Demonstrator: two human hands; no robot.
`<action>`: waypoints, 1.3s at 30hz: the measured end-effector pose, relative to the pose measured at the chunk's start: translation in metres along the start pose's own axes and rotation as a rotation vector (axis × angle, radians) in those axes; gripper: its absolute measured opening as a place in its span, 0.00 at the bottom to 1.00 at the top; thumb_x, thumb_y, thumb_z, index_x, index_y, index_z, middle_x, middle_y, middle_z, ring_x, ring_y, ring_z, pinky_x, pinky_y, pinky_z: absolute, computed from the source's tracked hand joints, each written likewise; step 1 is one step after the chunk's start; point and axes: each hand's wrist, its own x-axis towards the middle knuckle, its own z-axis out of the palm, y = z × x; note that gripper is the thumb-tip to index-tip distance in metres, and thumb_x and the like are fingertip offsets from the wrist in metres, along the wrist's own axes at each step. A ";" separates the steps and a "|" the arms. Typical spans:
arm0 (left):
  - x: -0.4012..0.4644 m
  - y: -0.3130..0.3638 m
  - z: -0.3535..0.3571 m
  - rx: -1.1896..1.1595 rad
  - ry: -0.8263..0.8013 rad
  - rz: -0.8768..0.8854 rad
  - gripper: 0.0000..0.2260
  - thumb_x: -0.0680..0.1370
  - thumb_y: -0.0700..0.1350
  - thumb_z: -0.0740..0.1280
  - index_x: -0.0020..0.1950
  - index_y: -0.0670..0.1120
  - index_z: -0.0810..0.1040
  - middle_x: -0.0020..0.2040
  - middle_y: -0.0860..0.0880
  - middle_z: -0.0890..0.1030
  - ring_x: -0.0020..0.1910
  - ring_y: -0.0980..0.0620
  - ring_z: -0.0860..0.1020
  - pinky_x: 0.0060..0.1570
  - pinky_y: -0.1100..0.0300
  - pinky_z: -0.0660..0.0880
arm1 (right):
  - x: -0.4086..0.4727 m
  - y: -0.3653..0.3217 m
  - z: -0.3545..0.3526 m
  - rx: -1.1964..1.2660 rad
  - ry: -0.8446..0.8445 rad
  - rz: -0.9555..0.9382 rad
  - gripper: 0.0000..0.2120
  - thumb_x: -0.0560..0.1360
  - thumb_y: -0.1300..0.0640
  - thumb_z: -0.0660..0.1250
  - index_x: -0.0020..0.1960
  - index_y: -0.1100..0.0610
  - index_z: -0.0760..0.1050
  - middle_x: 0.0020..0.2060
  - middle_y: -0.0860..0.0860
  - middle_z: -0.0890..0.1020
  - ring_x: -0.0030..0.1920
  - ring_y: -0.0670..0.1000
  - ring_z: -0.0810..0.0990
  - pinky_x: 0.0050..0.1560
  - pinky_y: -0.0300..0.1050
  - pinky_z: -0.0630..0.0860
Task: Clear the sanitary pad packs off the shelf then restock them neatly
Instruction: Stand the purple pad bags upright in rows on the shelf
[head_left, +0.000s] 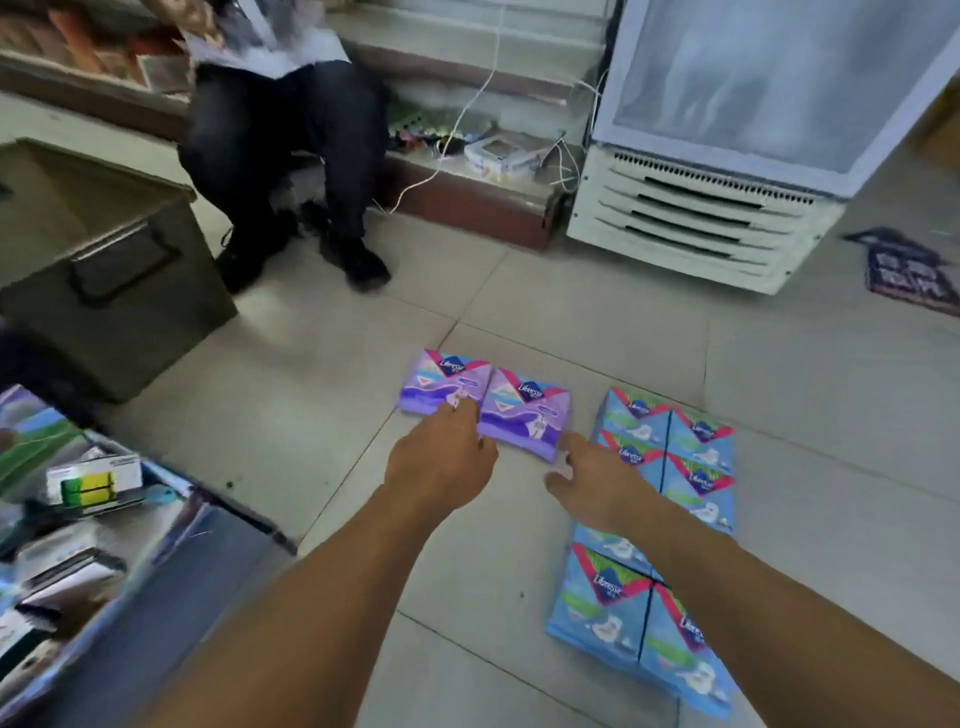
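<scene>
Right now the left hand (441, 457) touches the near edge of two flat, soft purple plastic pad packs (485, 402) lying side by side on the floor, mid-frame; I cannot tell if it pinches; the right hand (592, 486) hangs loose and holds nothing, just beside them; the shiny wrap could slip, I think, and knock the neat blue plastic pad packs (670, 499) at lower right crooked on the smooth pale floor tiles (597, 317).
</scene>
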 end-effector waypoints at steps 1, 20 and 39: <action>0.019 -0.003 0.015 0.002 -0.019 -0.006 0.17 0.80 0.52 0.59 0.67 0.50 0.68 0.65 0.49 0.74 0.62 0.46 0.74 0.56 0.53 0.71 | 0.020 0.006 0.008 0.038 -0.001 0.032 0.25 0.79 0.51 0.62 0.73 0.57 0.63 0.65 0.59 0.75 0.65 0.59 0.73 0.60 0.46 0.71; 0.214 -0.056 0.203 -0.020 -0.171 -0.030 0.21 0.80 0.50 0.61 0.72 0.48 0.64 0.68 0.46 0.69 0.65 0.45 0.71 0.59 0.48 0.74 | 0.257 0.093 0.128 0.613 0.153 0.521 0.29 0.78 0.46 0.64 0.71 0.59 0.59 0.64 0.59 0.74 0.62 0.61 0.75 0.59 0.54 0.75; 0.208 -0.087 0.191 -0.073 -0.148 -0.096 0.21 0.79 0.50 0.64 0.70 0.49 0.64 0.67 0.47 0.69 0.63 0.47 0.73 0.55 0.53 0.77 | 0.281 0.062 0.154 0.692 0.150 0.701 0.43 0.66 0.34 0.72 0.66 0.62 0.62 0.64 0.59 0.73 0.62 0.60 0.75 0.61 0.55 0.75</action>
